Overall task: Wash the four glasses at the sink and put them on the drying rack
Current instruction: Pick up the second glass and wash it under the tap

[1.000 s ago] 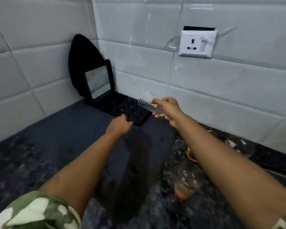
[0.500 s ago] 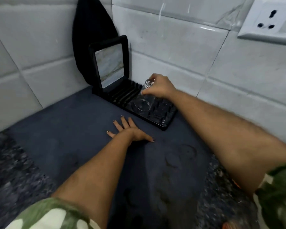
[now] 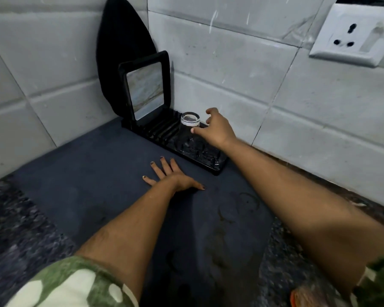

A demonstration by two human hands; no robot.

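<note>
We see one clear glass tumbler [image 3: 190,122] upside down on the black ribbed plastic drying rack [image 3: 211,161]; our right hand [image 3: 215,129] spread beside it, our left hand [image 3: 172,176] flat, empty. No writing legible.

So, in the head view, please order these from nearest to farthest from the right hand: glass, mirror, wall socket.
From the right hand:
1. Glass, just left of the fingers, on the rack.
2. Mirror, farther left, standing upright.
3. Wall socket, high up on the right.
</note>
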